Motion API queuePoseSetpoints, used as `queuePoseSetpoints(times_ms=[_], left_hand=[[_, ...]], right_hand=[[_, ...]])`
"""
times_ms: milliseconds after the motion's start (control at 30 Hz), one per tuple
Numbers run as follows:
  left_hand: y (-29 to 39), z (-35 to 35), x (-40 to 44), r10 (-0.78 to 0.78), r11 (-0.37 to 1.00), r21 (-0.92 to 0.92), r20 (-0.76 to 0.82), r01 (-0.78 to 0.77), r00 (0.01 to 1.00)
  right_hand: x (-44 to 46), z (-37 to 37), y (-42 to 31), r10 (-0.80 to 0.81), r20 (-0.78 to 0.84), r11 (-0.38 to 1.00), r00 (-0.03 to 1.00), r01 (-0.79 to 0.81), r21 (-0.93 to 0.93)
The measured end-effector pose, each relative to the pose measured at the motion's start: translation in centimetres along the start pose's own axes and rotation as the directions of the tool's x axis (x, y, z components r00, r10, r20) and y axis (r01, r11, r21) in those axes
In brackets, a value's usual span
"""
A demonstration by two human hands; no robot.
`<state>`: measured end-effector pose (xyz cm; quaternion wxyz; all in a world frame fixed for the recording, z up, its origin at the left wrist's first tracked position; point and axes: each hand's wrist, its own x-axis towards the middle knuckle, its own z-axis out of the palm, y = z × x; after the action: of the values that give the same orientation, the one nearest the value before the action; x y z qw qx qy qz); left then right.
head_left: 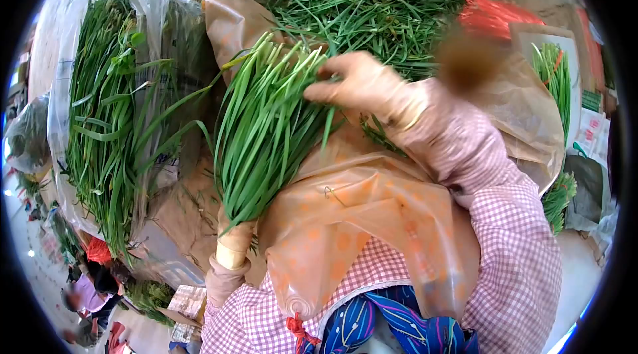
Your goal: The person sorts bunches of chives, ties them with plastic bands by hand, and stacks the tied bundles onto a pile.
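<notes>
A bundle of long green leafy stalks (pixel 266 115) lies above my lap, its pale cut ends at the top and leaf tips toward me. My left hand (pixel 234 244) is under the lower end of the bundle, its fingers hidden by the leaves. At the bundle's upper right side is my right hand (pixel 359 85), in a pale glove, thumb and fingers curved apart next to the stalks with a gap between them. An orange-dotted plastic apron (pixel 372 201) covers my lap below the bundle.
Plastic bags of green stalks (pixel 103 121) stand at left. A heap of loose green leaves (pixel 372 2) spreads across the top. Red ties (pixel 495 17) lie at upper right, near a tied green bunch (pixel 553 82). People (pixel 90 294) are at lower left.
</notes>
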<state>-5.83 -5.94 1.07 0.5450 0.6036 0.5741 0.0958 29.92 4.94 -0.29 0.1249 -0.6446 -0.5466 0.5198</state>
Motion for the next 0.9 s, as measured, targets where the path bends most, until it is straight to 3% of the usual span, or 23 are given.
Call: queuePoseSetpoints(times_ms=[67, 133, 167, 200, 233, 267, 300, 367, 400, 500, 567, 600, 633, 700, 733, 767, 800, 833, 867, 900], left_hand=[[0.0, 0.2, 0.0, 0.002, 1.0, -0.001, 0.003, -0.002, 1.0], [-0.1, 0.2, 0.1, 0.007, 1.0, -0.004, 0.004, -0.007, 1.0], [-0.2, 0.2, 0.1, 0.006, 1.0, -0.006, 0.003, -0.006, 1.0], [-0.3, 0.1, 0.1, 0.008, 1.0, -0.013, 0.002, -0.008, 1.0], [-0.5, 0.1, 0.2, 0.009, 1.0, -0.017, 0.005, -0.009, 1.0], [-0.6, 0.1, 0.4, 0.011, 1.0, -0.024, 0.009, -0.011, 1.0], [-0.7, 0.1, 0.4, 0.012, 1.0, -0.029, 0.01, -0.011, 1.0], [-0.7, 0.1, 0.4, 0.014, 0.999, -0.04, 0.014, -0.013, 1.0], [-0.8, 0.1, 0.4, 0.012, 0.999, -0.042, 0.017, -0.011, 1.0], [-0.6, 0.1, 0.3, 0.011, 0.999, -0.034, 0.019, -0.01, 1.0], [-0.5, 0.1, 0.1, 0.008, 0.999, -0.032, 0.019, -0.007, 1.0], [-0.4, 0.1, 0.0, 0.003, 1.0, -0.029, 0.018, -0.002, 1.0], [-0.4, 0.1, -0.2, 0.0, 1.0, -0.03, 0.016, 0.001, 1.0], [-0.5, 0.1, -0.3, -0.006, 0.999, -0.036, 0.016, 0.007, 1.0], [-0.5, 0.0, -0.3, -0.007, 0.999, -0.039, 0.017, 0.008, 1.0], [-0.6, 0.0, -0.1, -0.009, 0.999, -0.045, 0.019, 0.01, 1.0], [-0.6, 0.1, -0.2, -0.011, 0.999, -0.05, 0.02, 0.012, 1.0], [-0.7, 0.1, -0.3, -0.017, 0.998, -0.055, 0.018, 0.018, 1.0], [-0.7, 0.1, -0.3, -0.019, 0.998, -0.058, 0.016, 0.02, 1.0], [-0.7, 0.0, -0.4, -0.021, 0.998, -0.058, 0.019, 0.022, 1.0]], right_hand=[[1.0, 2.7, 0.0, -0.014, -0.013, 0.997, 1.0, 0.013, -0.08], [2.6, 3.7, 0.7, -0.058, -0.11, 0.978, 0.992, 0.078, 0.191], [2.5, 2.6, 1.5, -0.133, -0.185, 0.99, 0.974, 0.14, 0.026], [2.8, 1.8, 2.7, -0.107, -0.312, 0.993, 0.944, 0.083, -0.089], [3.2, 0.3, 4.3, 0.005, -0.364, 0.999, 0.932, 0.013, 0.047], [5.3, -0.8, 9.0, -0.154, -0.586, 0.988, 0.796, 0.139, -0.071], [5.2, -3.4, 9.5, 0.24, -0.506, 0.926, 0.829, -0.038, 0.376], [3.7, -6.3, 11.0, 0.295, -0.124, 0.797, 0.947, -0.172, 0.58], [2.8, -4.8, 9.5, 0.214, -0.106, 0.793, 0.971, -0.11, 0.599], [2.2, -2.3, 5.8, 0.182, 0.241, 0.801, 0.953, -0.286, 0.526], [3.7, 0.1, 5.7, 0.159, 0.238, 0.812, 0.958, -0.264, 0.521], [3.3, 0.5, 4.3, 0.185, 0.096, 0.829, 0.978, -0.208, 0.518], [3.8, 0.8, 5.0, 0.088, 0.11, 0.816, 0.99, -0.135, 0.562], [5.5, 2.3, 8.0, -0.091, -0.307, 0.922, 0.948, 0.196, 0.333], [4.4, -0.2, 7.0, 0.057, -0.243, 0.978, 0.968, -0.005, 0.209], [5.8, -0.9, 10.3, 0.091, -0.42, 0.958, 0.903, 0.036, 0.285], [5.3, -2.9, 11.7, 0.206, -0.486, 0.842, 0.849, 0.099, 0.53], [3.3, -5.4, 10.3, 0.469, -0.517, 0.758, 0.716, -0.025, 0.652], [4.4, -6.7, 15.1, 0.457, -0.605, 0.747, 0.652, 0.087, 0.659], [4.5, -7.5, 16.8, 0.428, -0.503, 0.743, 0.751, 0.025, 0.668]])
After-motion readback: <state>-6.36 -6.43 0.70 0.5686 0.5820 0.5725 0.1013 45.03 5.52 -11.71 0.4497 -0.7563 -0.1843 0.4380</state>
